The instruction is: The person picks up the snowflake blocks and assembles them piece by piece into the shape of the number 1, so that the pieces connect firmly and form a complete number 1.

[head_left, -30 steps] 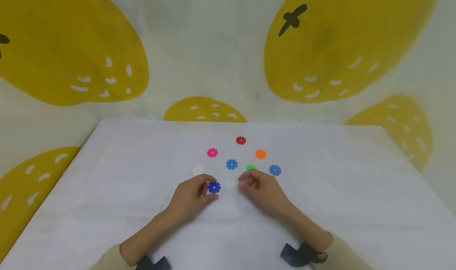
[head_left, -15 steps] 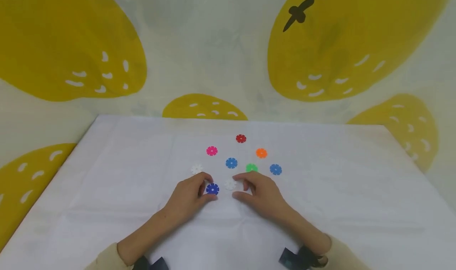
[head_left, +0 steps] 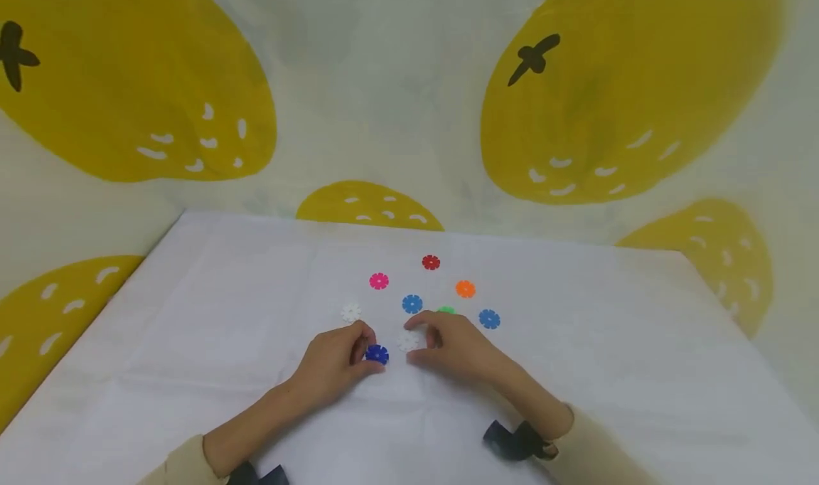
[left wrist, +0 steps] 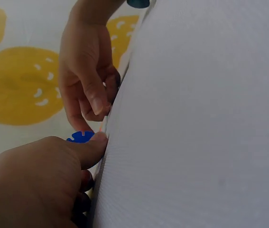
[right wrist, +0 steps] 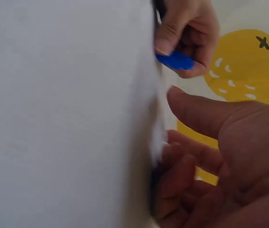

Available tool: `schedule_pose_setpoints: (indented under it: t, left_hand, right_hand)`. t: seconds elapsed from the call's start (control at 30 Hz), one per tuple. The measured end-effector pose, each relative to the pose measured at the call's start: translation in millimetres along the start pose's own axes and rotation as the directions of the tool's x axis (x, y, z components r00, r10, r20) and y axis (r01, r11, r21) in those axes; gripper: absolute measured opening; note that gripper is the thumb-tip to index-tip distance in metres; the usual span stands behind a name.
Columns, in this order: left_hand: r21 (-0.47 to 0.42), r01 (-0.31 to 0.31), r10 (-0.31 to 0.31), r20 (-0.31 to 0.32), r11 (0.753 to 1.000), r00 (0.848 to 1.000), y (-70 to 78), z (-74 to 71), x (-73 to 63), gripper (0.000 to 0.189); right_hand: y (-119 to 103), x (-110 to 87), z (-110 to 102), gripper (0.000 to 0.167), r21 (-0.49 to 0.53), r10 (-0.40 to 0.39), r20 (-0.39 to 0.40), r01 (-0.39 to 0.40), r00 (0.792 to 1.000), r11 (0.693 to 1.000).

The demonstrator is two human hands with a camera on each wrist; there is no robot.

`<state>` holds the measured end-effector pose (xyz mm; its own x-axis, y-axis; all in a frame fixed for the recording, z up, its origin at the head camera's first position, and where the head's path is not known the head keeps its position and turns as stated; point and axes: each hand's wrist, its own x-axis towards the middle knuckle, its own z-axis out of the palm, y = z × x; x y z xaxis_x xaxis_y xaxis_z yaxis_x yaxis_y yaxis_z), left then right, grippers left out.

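the left hand (head_left: 335,357) pinches the dark blue disc (head_left: 377,355) between thumb and finger, its notched rim jutting toward the right hand (head_left: 463,346); in the left wrist view the thumb lies over it. the right hand has thumb and index finger spread, the near white disc (head_left: 408,341) lying in the gap between their tips; whether either tip touches its rim, i cannot tell. only a narrow strip of table (head_left: 608,328) parts these two discs, so room between the hands is tight. the far white disc (head_left: 351,312) sits just beyond the left knuckles. behind the right hand the green disc (head_left: 446,310) shows only its far rim. the middle blue disc (head_left: 412,304) is just past the right index finger, the outer blue disc (head_left: 489,319) off to that hand's right. the pink disc (head_left: 379,281) and orange disc (head_left: 465,289) lie further out, the red disc (head_left: 431,262) nearest the table's far edge yet apart from it. wide stretches of table run from both hands to the slanting side edges. the lemon-print backdrop (head_left: 377,80) rises behind the far edge.
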<state>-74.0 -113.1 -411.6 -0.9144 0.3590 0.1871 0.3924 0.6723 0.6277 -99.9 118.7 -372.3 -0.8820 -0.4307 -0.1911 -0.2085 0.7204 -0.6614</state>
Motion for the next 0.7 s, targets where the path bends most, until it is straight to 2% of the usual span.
schedule_pose_setpoints:
  t: [0.13,0.3,0.5,0.7]
  left_hand:
    - [-0.024,-0.041,0.040,-0.061,0.999,0.997,-5.0,3.0,-0.1,0.025]
    - [-0.076,-0.048,0.044,-0.055,0.996,0.998,-7.2,7.4,5.1,0.020]
    - [-0.079,-0.026,0.021,-0.061,0.997,0.998,-5.8,6.1,9.9,0.018]
    - [-0.112,0.015,-0.022,-0.068,0.994,0.997,-7.6,5.6,5.0,0.019]
  right_hand:
    - [5.4,-1.7,11.9,0.040,0.001,0.011,-0.072,-0.011,0.997,1.000]
    - [16.3,-2.0,16.4,0.036,-0.022,0.010,-0.165,-0.014,0.986,1.000]
    - [16.0,-1.4,16.6,0.036,-0.051,0.002,-0.208,-0.013,0.978,0.999]
    - [12.8,-1.9,21.3,0.038,-0.004,-0.002,-0.209,0.002,0.978,1.000]
